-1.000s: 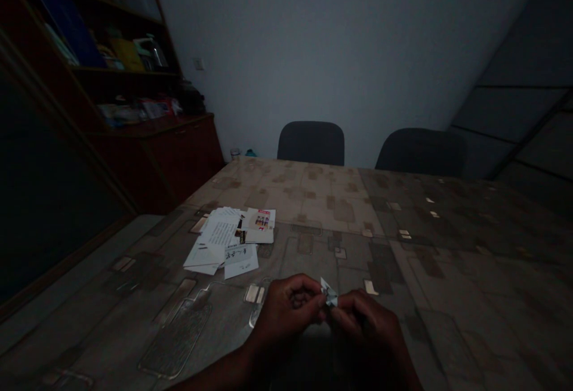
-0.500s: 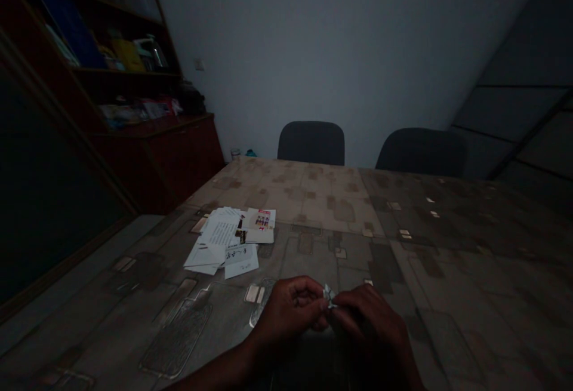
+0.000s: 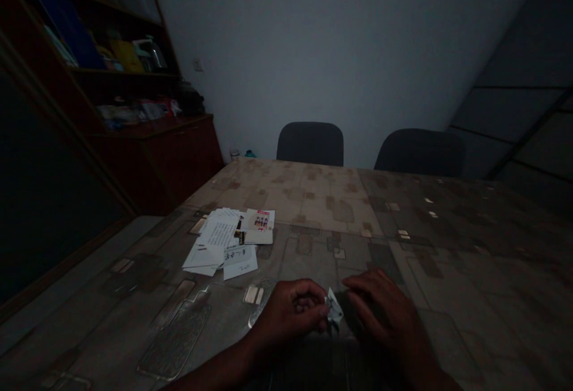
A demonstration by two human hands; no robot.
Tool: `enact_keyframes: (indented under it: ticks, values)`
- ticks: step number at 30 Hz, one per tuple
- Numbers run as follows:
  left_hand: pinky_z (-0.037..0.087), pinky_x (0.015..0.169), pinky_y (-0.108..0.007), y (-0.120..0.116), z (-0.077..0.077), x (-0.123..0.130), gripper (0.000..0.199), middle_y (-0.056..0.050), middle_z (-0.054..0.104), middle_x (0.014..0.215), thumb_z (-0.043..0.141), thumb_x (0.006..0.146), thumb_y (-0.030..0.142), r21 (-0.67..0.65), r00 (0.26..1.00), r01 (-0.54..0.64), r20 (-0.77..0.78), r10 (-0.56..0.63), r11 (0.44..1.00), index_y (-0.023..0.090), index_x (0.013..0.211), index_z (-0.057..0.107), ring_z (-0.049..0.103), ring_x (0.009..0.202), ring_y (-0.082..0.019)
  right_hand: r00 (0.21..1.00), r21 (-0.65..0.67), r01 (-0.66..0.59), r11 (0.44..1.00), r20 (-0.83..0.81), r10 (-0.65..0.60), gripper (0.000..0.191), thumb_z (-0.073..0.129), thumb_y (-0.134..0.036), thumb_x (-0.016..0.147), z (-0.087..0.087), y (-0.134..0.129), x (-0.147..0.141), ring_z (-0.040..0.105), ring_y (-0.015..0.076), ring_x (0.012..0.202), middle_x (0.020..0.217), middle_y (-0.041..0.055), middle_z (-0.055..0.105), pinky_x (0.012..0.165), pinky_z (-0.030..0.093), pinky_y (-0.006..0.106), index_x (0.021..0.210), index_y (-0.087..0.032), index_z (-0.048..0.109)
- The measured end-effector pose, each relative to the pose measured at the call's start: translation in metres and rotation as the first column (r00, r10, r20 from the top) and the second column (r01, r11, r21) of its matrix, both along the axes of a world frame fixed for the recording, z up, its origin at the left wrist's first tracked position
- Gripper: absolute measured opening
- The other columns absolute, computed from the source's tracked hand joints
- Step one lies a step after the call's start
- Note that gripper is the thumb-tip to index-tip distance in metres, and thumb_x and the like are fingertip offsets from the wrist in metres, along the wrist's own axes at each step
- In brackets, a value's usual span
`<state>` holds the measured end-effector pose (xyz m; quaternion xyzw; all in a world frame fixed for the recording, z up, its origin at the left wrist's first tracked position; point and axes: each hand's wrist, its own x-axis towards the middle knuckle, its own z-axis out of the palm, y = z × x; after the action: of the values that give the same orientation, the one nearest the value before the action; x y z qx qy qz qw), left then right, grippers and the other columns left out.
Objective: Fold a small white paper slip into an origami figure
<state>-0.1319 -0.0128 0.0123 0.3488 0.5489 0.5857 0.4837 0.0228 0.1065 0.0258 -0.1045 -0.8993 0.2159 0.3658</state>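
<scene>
Near the table's front edge, my left hand (image 3: 293, 310) pinches a small piece of folded white paper (image 3: 333, 308) between thumb and fingers. Pointed corners of the paper stick out to the right of the fingertips; its exact shape is too dim and small to tell. My right hand (image 3: 380, 307) is just to the right, apart from the paper, with its fingers stretched out and nothing in them. Farther forward and left lies a loose pile of white paper sheets and cards (image 3: 219, 239), some with writing. A card with a red printed picture (image 3: 261, 220) lies on its right side.
A patterned cloth covers the table (image 3: 308, 188). Two dark chairs (image 3: 310, 141) stand behind its far edge. On the left, a dark red cabinet (image 3: 179, 152) has shelves with a kettle (image 3: 156, 55) and other items. The room is dim.
My right hand has let go of the folded paper and moved a little to the right, its fingers spreading. My left hand still holds the paper, which now shows more.
</scene>
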Motion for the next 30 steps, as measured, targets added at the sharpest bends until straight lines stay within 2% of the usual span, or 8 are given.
enact_keyframes:
  ticks: [2, 5, 10, 15, 20, 24, 30]
  values:
    - [0.040, 0.053, -0.021, -0.001, -0.001, 0.000, 0.024, 0.001, 0.060, 0.061, 0.074, 0.069, 0.035, 0.013, 0.998, 0.051, -0.021, -0.051, 0.999, 0.014, 0.075, 0.064, 0.057, 0.055, -0.012, 0.999, 0.032, -0.044, 0.998, 0.007, 0.044, 0.015, 0.053, -0.016, 0.091, 0.002, 0.005, 0.001, 0.062, 0.0186, 0.076, 0.084, 0.0042, 0.067, 0.073, 0.048, 0.033, 0.100, -0.022, 0.063]
    - [0.035, 0.053, -0.020, -0.003, -0.003, 0.000, 0.020, 0.002, 0.057, 0.061, 0.073, 0.069, 0.032, 0.015, 0.993, 0.082, -0.086, -0.080, 0.997, 0.014, 0.074, 0.065, 0.050, 0.054, -0.010, 0.989, 0.070, -0.136, 0.988, 0.069, 0.131, 0.013, 0.054, -0.018, 0.092, -0.001, 0.007, 0.000, 0.060, 0.0178, 0.076, 0.082, 0.0045, 0.066, 0.068, 0.047, 0.030, 0.097, -0.021, 0.065]
    - [0.033, 0.053, -0.019, -0.003, 0.000, 0.001, 0.013, 0.003, 0.054, 0.060, 0.069, 0.070, 0.026, -0.007, 0.981, 0.093, -0.172, -0.093, 0.996, 0.013, 0.072, 0.067, 0.044, 0.055, -0.009, 0.989, 0.125, -0.133, 0.983, 0.081, 0.123, 0.015, 0.053, -0.020, 0.093, -0.008, 0.004, -0.001, 0.058, 0.0167, 0.072, 0.078, 0.0045, 0.065, 0.065, 0.044, 0.030, 0.089, -0.020, 0.067]
    - [0.033, 0.054, -0.020, -0.003, 0.006, 0.001, 0.010, 0.002, 0.056, 0.059, 0.065, 0.069, 0.023, -0.010, 0.963, 0.060, -0.262, -0.061, 0.998, 0.013, 0.069, 0.068, 0.046, 0.055, -0.010, 0.985, 0.045, -0.166, 0.985, 0.046, 0.164, 0.014, 0.052, -0.017, 0.093, -0.007, -0.001, -0.003, 0.059, 0.0165, 0.071, 0.076, 0.0040, 0.066, 0.067, 0.045, 0.031, 0.085, -0.019, 0.064]
    - [0.036, 0.056, -0.021, -0.003, 0.005, 0.001, 0.011, 0.001, 0.059, 0.061, 0.065, 0.070, 0.025, 0.002, 0.955, 0.003, -0.295, -0.002, 1.000, 0.015, 0.071, 0.068, 0.049, 0.056, -0.012, 0.991, -0.068, -0.126, 0.990, 0.031, 0.129, 0.017, 0.053, -0.019, 0.093, 0.000, -0.008, -0.006, 0.061, 0.0160, 0.067, 0.072, 0.0023, 0.067, 0.063, 0.047, 0.028, 0.082, -0.020, 0.066]
    - [0.037, 0.055, -0.021, -0.002, 0.008, 0.002, 0.010, 0.001, 0.060, 0.059, 0.063, 0.070, 0.024, 0.007, 0.952, -0.020, -0.306, 0.021, 1.000, 0.015, 0.072, 0.068, 0.051, 0.055, -0.012, 0.988, -0.096, -0.142, 0.985, 0.045, 0.147, 0.019, 0.049, -0.018, 0.093, 0.004, -0.008, -0.005, 0.063, 0.0164, 0.068, 0.075, 0.0025, 0.068, 0.065, 0.048, 0.030, 0.086, -0.021, 0.067]
    - [0.035, 0.054, -0.020, -0.003, 0.013, 0.001, 0.007, 0.002, 0.059, 0.057, 0.064, 0.070, 0.020, 0.005, 0.925, 0.002, -0.379, 0.000, 1.000, 0.015, 0.071, 0.069, 0.049, 0.054, -0.011, 0.972, -0.112, -0.198, 0.974, 0.105, 0.209, 0.019, 0.048, -0.021, 0.096, 0.000, -0.002, -0.001, 0.063, 0.0171, 0.075, 0.082, 0.0043, 0.070, 0.068, 0.049, 0.029, 0.096, -0.021, 0.067]
